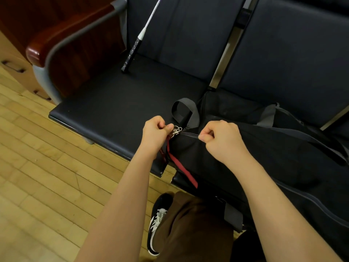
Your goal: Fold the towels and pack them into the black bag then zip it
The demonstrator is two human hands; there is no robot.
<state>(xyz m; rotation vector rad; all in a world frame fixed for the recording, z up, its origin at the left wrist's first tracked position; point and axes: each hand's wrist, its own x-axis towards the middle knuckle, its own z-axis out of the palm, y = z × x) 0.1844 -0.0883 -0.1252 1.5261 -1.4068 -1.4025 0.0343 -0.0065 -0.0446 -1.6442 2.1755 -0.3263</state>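
Long black fabric bag (264, 157) is laid across the dark padded bench seats (117, 103), right of centre in the frame, running from its end near frame centre down toward the lower right. No towels are visible; presumably already inside, cannot be confirmed. Zip line (188, 133) runs along the bag's long axis and looks closed over the short visible stretch between the two hands. Left hand (155, 133), centre frame, is clenched, fingers pinching the cluster of silver metal clips and zip pull (177, 130) at the bag's end; a red strap (181, 167) hangs down from that point over the seat edge. Right hand (221, 138), just to the right, is clenched with its fingers pinching the bag fabric at the zip line, apparently bracing it. Key relation: the pull sits at the extreme end of the bag, in the left hand, with the bag's long axis leading away to the lower right under the right hand; little or no track looks left beyond the pull, so zipping is judged at or near its end stop. A grey webbing loop handle (186, 110) stands just above the hands. A racket with black grip and white shaft (140, 36) is leaned on the seat back at upper centre, well apart. Wooden plank floor (47, 176) at left.
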